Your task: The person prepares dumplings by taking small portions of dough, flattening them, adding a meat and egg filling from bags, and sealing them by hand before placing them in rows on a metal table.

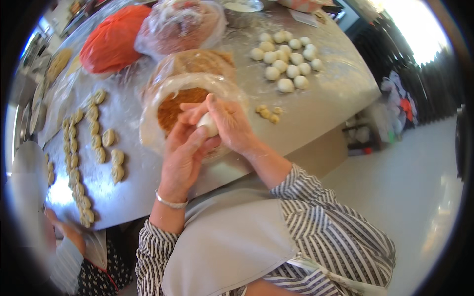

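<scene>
A smooth white dough ball sits between my two hands, over the near side of an open plastic bag. My left hand cups it from the left, the thumb on its near side. Against its right side rests my right hand, thumb pointing up and away. Orange-brown crumbly filling shows inside the bag; my fingers hide part of it. Right of the bag lie several small yellowish dough pieces. Farther back is a group of white dough balls.
Rows of shaped dough pieces lie on the metal table at left. A red bag and a clear filled bag stand at the back, near a bowl of white powder. A co-worker's arm is at lower left.
</scene>
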Tool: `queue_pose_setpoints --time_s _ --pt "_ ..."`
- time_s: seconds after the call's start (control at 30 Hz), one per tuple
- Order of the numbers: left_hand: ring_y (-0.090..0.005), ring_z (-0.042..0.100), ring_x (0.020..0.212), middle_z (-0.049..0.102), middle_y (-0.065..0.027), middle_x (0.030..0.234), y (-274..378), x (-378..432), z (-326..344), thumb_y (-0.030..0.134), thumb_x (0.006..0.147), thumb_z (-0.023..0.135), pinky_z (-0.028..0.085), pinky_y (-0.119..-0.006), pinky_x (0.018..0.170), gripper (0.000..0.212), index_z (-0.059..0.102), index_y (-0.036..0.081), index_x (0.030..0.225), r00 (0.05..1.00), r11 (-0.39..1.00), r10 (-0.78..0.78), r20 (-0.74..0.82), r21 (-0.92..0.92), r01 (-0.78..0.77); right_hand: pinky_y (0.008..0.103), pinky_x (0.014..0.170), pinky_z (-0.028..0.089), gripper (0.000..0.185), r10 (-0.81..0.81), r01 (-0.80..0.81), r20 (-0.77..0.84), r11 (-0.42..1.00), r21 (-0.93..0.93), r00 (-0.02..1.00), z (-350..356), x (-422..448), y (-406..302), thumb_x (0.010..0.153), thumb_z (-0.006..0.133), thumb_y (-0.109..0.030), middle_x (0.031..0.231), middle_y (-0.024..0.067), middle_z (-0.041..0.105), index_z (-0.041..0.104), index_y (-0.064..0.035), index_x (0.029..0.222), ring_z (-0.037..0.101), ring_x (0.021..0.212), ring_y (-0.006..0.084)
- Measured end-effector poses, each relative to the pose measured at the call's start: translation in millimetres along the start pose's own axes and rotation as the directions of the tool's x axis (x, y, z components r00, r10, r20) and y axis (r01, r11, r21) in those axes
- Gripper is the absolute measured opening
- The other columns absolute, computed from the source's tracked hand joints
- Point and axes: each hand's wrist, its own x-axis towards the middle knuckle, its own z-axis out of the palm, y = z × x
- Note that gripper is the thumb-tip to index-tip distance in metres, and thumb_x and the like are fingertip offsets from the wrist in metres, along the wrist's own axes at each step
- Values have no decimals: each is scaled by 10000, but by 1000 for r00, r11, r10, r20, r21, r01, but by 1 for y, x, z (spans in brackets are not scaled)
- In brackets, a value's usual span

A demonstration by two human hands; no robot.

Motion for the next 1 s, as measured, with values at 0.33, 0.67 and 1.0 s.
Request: queue_pose_setpoints --time_s 0.33,0.67,1.0 --pt "-187 686 1021 648 -118 1235 1 4 3 214 1072 534 593 -341 915 338 550 5 1338 998 973 -45 43 228 34 400 886 590 520 2 50 -203 967 249 979 -12 -9 -7 1113 379 -391 893 178 711 635 -6 875 729 968 284" --pt "-130 663 872 706 -91 1063 84 -37 -79 148 1037 578 564 -276 774 226 636 3 1201 897 826 361 -256 534 -180 439 866 537 470 -56 256 -379 826 502 924 -262 0 -11 1065 437 -431 937 134 660 623 1 1056 635 924 271" --pt "-212 674 875 725 -92 1044 129 -84 -186 255 937 694 547 -332 813 325 718 49 1187 673 260 584 -454 890 375 501 1224 301 603 -161 284 -654 955 85 739 -216 -2 -68 1075 454 -356 1538 242 394 310 0 1541 436 1403 338"
